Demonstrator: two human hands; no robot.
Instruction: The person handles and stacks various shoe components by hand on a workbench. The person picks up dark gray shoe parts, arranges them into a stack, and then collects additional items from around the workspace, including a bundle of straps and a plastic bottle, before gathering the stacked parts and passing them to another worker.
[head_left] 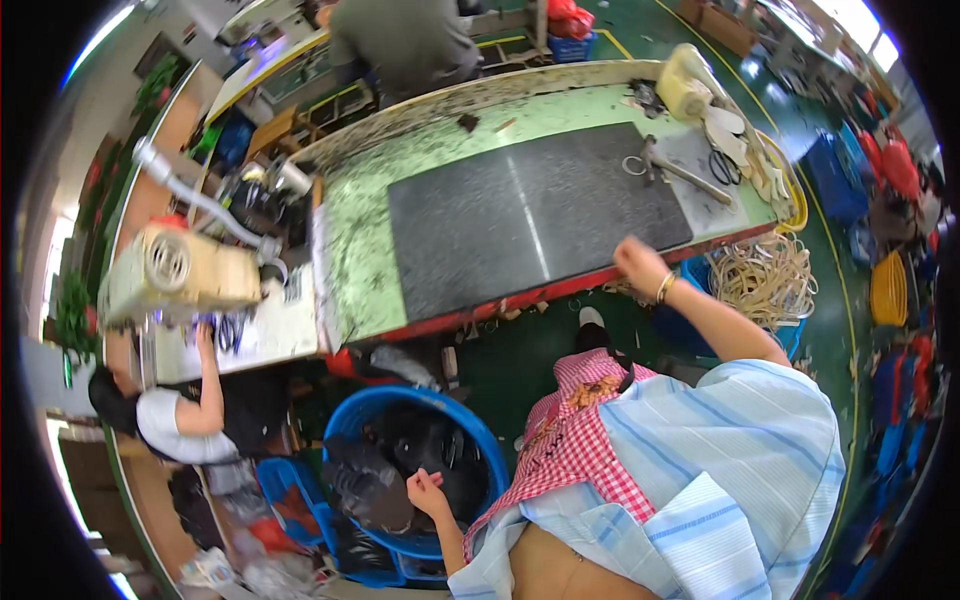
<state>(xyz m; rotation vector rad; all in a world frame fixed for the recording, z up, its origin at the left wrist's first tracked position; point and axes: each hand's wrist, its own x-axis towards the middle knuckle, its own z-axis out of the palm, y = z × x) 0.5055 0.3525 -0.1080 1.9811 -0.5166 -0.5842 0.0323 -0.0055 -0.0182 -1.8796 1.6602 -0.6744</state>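
left hand (427,492): over the blue tub (487,432), fingers curled loosely; whether they pinch anything, i cannot tell.
black pieces (380,480): heaped inside the tub, below and around the left hand in this view; touching it or just under it, hard to say from above.
right hand (643,268): blurred, just beside the near edge of the bench (362,225); fingers seem bent inward, but i cannot tell if they are pressed together or holding something.
dark mat (470,230): flat on the green bench top, its near right part closest to the right hand, well apart from the left.
hammer (690,175): on the bench beyond the right hand, head on the mat's far right part, beside a pale ring (633,165).
scissors (724,168): near the hammer, on its right.
cream strips (762,280): piled in a blue basket (797,340) right of the right hand.
co-worker (185,415): seated on the left, one hand by a cream machine (185,270).
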